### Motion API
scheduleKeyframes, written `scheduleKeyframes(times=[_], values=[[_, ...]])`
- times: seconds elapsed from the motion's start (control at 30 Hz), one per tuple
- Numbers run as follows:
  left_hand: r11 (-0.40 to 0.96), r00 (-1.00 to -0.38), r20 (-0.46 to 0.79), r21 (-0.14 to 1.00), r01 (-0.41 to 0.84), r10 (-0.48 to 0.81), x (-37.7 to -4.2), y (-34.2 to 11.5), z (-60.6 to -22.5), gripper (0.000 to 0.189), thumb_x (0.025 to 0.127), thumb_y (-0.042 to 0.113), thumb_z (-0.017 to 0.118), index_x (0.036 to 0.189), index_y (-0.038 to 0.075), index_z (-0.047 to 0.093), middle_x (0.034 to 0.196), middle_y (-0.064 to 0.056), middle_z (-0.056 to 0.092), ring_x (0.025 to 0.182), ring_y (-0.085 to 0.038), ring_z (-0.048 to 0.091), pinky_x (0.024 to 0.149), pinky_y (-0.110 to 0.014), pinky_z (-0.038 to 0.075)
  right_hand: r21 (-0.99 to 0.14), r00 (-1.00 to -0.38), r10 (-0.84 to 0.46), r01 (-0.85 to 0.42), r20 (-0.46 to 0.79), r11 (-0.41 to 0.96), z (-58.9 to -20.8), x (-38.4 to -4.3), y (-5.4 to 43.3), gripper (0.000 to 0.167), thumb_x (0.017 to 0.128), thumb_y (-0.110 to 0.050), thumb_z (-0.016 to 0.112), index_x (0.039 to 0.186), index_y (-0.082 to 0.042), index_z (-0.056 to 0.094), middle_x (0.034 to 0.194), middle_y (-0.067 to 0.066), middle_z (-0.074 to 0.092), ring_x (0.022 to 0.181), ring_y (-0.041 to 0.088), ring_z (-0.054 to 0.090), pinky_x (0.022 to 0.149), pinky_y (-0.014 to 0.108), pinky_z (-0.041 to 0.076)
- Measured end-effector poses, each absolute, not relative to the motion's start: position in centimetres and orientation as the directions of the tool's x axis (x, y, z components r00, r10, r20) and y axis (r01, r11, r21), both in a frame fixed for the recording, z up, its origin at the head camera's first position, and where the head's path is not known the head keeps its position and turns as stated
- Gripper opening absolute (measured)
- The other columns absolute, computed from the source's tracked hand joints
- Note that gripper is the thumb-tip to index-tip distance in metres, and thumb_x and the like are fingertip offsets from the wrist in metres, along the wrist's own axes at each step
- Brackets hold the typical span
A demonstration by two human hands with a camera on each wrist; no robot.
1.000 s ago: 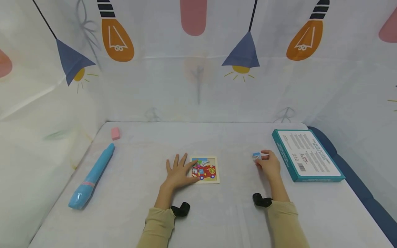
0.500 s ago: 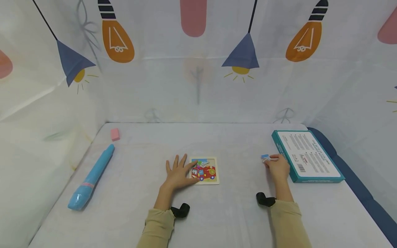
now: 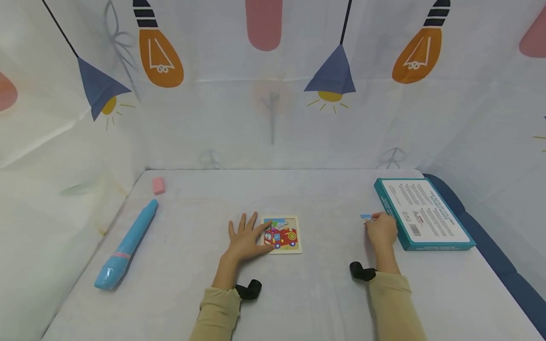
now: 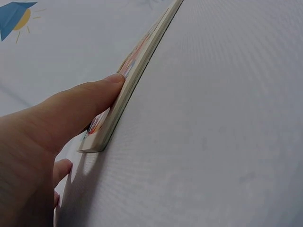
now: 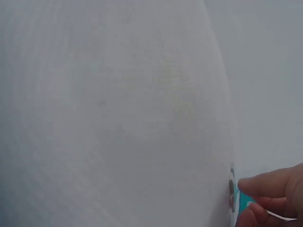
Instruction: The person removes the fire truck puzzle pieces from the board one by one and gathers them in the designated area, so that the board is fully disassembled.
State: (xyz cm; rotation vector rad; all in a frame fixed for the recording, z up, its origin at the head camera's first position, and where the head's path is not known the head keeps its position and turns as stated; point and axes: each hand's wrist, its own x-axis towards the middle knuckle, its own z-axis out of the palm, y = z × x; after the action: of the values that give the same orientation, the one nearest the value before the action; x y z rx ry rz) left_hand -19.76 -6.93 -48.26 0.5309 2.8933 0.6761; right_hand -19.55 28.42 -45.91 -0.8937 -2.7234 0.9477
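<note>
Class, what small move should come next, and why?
The right hand should probably set the small blue piece down and loosen its grip. The piece appears close to the table, left of the teal box, and has shifted rightward, away from the puzzle, in the last second. The left hand rests at the puzzle's edge.

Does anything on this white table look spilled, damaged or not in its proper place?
Nothing looks spilled or damaged. The square wooden red-truck puzzle seems incomplete: its upper right area looks bare beige, while the right hand pinches a small, flat blue-and-white piece away from it.
</note>
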Motion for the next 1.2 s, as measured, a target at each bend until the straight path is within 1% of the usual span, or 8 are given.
scheduleKeyframes(times=[0.13, 0.23, 0.37, 0.53, 0.73, 1.07, 1.2], values=[[0.836, -0.929, -0.043, 0.455, 0.309, 0.366, -19.8, -6.9, -48.3, 0.071, 0.074, 0.055, 0.066, 0.137, 0.026, 0.046, 0.152, -0.013, 0.020, 0.139, -0.042, 0.005, 0.102, -0.066, -0.006, -0.649, -0.826, 0.564, 0.439, -0.018, 0.621, -45.5, -19.5, 27.5, 0.026, 0.089, -0.008, 0.054, 0.110, 0.006, 0.055, 0.096, 0.022, 0.053, 0.087, 0.035, 0.047, 0.071, 0.043, 0.040], [0.833, -0.930, -0.044, 0.462, 0.304, 0.364, -19.7, -6.9, -48.2, 0.071, 0.074, 0.054, 0.067, 0.137, 0.026, 0.047, 0.152, -0.013, 0.020, 0.139, -0.041, 0.005, 0.102, -0.066, -0.007, -0.698, -0.838, 0.545, 0.393, -0.005, 0.599, -45.0, -19.6, 26.4, 0.028, 0.090, -0.011, 0.055, 0.113, 0.003, 0.054, 0.098, 0.021, 0.054, 0.087, 0.034, 0.049, 0.072, 0.042, 0.041], [0.833, -0.931, -0.043, 0.463, 0.303, 0.362, -19.6, -6.8, -47.9, 0.070, 0.074, 0.053, 0.067, 0.136, 0.026, 0.047, 0.152, -0.013, 0.020, 0.139, -0.041, 0.005, 0.102, -0.066, -0.007, -0.730, -0.859, 0.512, 0.347, 0.005, 0.589, -44.6, -19.8, 24.6, 0.030, 0.089, -0.013, 0.056, 0.115, 0.001, 0.053, 0.103, 0.022, 0.056, 0.091, 0.035, 0.053, 0.076, 0.044, 0.044], [0.831, -0.931, -0.044, 0.468, 0.302, 0.363, -19.6, -6.8, -47.6, 0.071, 0.074, 0.053, 0.067, 0.136, 0.026, 0.047, 0.152, -0.013, 0.020, 0.139, -0.041, 0.005, 0.102, -0.066, -0.007, -0.745, -0.887, 0.461, 0.293, 0.021, 0.599, -44.8, -20.1, 22.7, 0.029, 0.088, -0.012, 0.058, 0.114, 0.000, 0.055, 0.102, 0.020, 0.059, 0.092, 0.035, 0.057, 0.074, 0.043, 0.046], [0.835, -0.932, -0.041, 0.459, 0.304, 0.361, -19.6, -6.9, -47.7, 0.072, 0.075, 0.053, 0.067, 0.138, 0.025, 0.045, 0.152, -0.013, 0.021, 0.139, -0.041, 0.005, 0.102, -0.066, -0.006, -0.755, -0.920, 0.391, 0.247, 0.014, 0.608, -45.1, -20.5, 20.5, 0.028, 0.087, -0.013, 0.060, 0.113, -0.002, 0.056, 0.101, 0.018, 0.061, 0.092, 0.033, 0.059, 0.074, 0.042, 0.046], [0.837, -0.931, -0.040, 0.454, 0.305, 0.362, -19.5, -7.0, -47.8, 0.074, 0.074, 0.053, 0.067, 0.138, 0.025, 0.043, 0.152, -0.013, 0.021, 0.139, -0.041, 0.006, 0.102, -0.066, -0.006, -0.751, -0.947, 0.320, 0.197, 0.020, 0.630, -45.7, -20.9, 16.8, 0.024, 0.085, -0.012, 0.064, 0.107, -0.002, 0.060, 0.095, 0.015, 0.063, 0.086, 0.028, 0.061, 0.071, 0.040, 0.049], [0.840, -0.932, -0.039, 0.448, 0.306, 0.361, -19.5, -6.9, -48.0, 0.074, 0.074, 0.054, 0.067, 0.139, 0.026, 0.043, 0.152, -0.012, 0.021, 0.139, -0.041, 0.006, 0.102, -0.066, -0.005, -0.757, -0.955, 0.296, 0.194, -0.001, 0.624, -45.8, -21.0, 15.5, 0.023, 0.085, -0.013, 0.064, 0.105, -0.004, 0.061, 0.095, 0.013, 0.063, 0.086, 0.026, 0.060, 0.070, 0.038, 0.048]])
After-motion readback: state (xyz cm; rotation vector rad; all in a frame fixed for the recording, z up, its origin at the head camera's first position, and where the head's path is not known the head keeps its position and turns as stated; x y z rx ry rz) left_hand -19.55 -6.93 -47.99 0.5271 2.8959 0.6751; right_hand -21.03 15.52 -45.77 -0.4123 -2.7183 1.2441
